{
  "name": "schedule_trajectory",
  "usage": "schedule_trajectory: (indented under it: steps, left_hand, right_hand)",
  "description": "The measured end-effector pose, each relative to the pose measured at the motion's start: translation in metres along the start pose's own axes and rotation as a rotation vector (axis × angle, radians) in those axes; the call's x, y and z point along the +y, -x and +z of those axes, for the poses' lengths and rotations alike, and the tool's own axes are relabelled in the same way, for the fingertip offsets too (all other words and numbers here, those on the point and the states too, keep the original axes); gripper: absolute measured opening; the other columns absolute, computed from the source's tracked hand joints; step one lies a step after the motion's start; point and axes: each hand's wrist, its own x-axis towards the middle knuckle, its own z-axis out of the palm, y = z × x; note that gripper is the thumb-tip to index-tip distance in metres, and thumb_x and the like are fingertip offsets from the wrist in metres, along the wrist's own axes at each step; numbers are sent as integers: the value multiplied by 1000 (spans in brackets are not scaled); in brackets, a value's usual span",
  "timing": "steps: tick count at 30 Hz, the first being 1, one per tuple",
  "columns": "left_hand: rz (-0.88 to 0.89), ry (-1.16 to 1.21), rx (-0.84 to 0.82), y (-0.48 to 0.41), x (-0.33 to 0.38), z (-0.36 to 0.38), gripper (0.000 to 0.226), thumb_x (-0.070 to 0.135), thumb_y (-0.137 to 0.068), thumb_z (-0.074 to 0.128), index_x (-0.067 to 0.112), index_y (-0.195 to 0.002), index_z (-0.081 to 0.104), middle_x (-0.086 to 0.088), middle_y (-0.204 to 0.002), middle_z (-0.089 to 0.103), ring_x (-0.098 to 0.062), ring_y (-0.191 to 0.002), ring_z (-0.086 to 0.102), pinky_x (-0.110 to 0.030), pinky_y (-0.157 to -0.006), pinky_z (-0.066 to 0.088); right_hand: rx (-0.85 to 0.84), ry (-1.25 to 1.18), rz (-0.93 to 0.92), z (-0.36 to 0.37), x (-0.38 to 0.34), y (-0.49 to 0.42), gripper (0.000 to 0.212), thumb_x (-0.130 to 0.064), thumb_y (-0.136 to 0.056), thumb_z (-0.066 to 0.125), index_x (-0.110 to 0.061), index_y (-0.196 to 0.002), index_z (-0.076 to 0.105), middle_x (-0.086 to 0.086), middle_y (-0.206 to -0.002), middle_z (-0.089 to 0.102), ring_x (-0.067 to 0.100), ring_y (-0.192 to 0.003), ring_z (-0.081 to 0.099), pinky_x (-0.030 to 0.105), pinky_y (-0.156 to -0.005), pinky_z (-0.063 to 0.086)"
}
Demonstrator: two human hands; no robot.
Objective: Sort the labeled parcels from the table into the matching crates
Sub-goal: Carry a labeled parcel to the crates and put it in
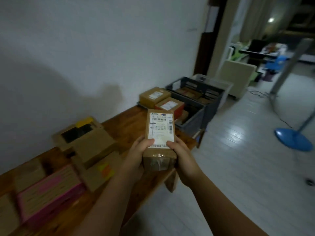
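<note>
The left hand [138, 155] and the right hand [181, 156] hold one brown parcel [160, 129] between them. Each hand's thumb is pressed on the lower edge of the parcel's white shipping label [161, 126], and the fingers curl under, out of sight. The label faces up, its print too small to read. The parcel is held lengthwise away from the person, over the right end of the wooden tabletop [127, 124].

To the left of the held parcel, an open cardboard box [83, 136] with black and yellow contents lies on the tabletop. Nearer the person than that box lie a cardboard box with a yellow and orange sticker [98, 170] and a blurred pink box [49, 190].

Just beyond the held parcel sit two more labeled parcels, one tan [154, 95] and one reddish brown [170, 106], touching each other. It cannot be told what they rest on.

Beyond and to the right of the held parcel stand two dark grey crates, a near crate [196, 122] and a far crate [214, 93], both with brown parcels inside. Farther right, on the pale floor [238, 167], stands a blue round base [293, 139] with a pole.
</note>
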Motion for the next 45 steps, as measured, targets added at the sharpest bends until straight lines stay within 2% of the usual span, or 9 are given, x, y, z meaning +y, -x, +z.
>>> schedule_trajectory:
  steps: [4, 8, 12, 17, 24, 29, 33, 39, 45]
  left_hand:
    - [-34, -64, -102, -41, -21, 75, 95, 45, -57, 92, 24, -142, 54, -11, -131, 68, -35, -115, 69, -55, -101, 53]
    - [-57, -123, -109, -85, -36, 125, 71, 36, -73, 86, 29, -137, 57, -8, -129, 69, -31, -110, 72, -50, -95, 58]
    - [-75, -127, -178, -139, -57, 173, 51, 24, -86, 77, 27, -133, 59, -4, -122, 72, -22, -100, 75, -34, -76, 63]
    - [-106, -85, -298, -231, -76, 225, 82, 40, -63, 87, 27, -139, 57, -9, -131, 68, -30, -113, 70, -53, -99, 55]
    - [-147, -64, -378, -359, -76, 300, 60, 23, -86, 76, 24, -141, 53, -8, -127, 71, -30, -113, 70, -50, -97, 57]
    - [-187, -89, -413, -422, -78, 337, 74, 29, -81, 80, 25, -147, 45, -9, -133, 67, -32, -117, 68, -54, -100, 54]
    - [-186, -48, -364, -471, -83, 369, 77, 27, -78, 82, 24, -146, 45, -11, -132, 67, -35, -116, 68, -54, -98, 55]
    - [-190, 39, -126, -542, -87, 438, 60, 14, -90, 71, 25, -144, 47, -14, -121, 73, -35, -102, 74, -43, -75, 62]
    - [-118, 56, 41, -590, -83, 486, 63, 15, -88, 74, 27, -144, 49, -11, -122, 73, -32, -100, 75, -42, -74, 62]
  right_hand:
    - [144, -18, -10, -76, -20, 2, 36, -32, -99, 61, -25, -134, 61, 3, -123, 75, 20, -109, 74, 34, -86, 60]
    - [245, 21, -8, -128, -31, -6, 47, -49, -91, 62, -28, -133, 60, -3, -115, 77, 17, -104, 74, 53, -99, 57]
    - [318, 15, 3, -183, -39, -32, 59, -59, -83, 62, -30, -134, 60, -6, -114, 77, 16, -106, 73, 44, -94, 60]
    - [389, 48, 2, -256, -63, -88, 56, -58, -85, 59, -33, -134, 60, -6, -115, 76, 16, -107, 73, 40, -89, 62]
    - [479, 46, -8, -342, -108, -182, 64, -61, -80, 60, -29, -135, 59, -2, -118, 76, 20, -109, 72, 43, -91, 61]
    - [480, 9, 3, -399, -124, -232, 63, -59, -81, 60, -28, -136, 59, -1, -120, 75, 22, -111, 72, 48, -93, 61]
    - [454, -21, 20, -451, -134, -282, 68, -60, -76, 64, -26, -134, 61, 2, -118, 75, 24, -108, 73, 48, -89, 62]
    - [283, -21, 68, -542, -165, -360, 65, -54, -77, 64, -24, -134, 59, 2, -114, 76, 24, -104, 74, 43, -84, 63]
    - [113, -30, 131, -611, -201, -428, 67, -56, -82, 72, -30, -141, 54, 3, -126, 72, 28, -114, 70, 57, -96, 58]
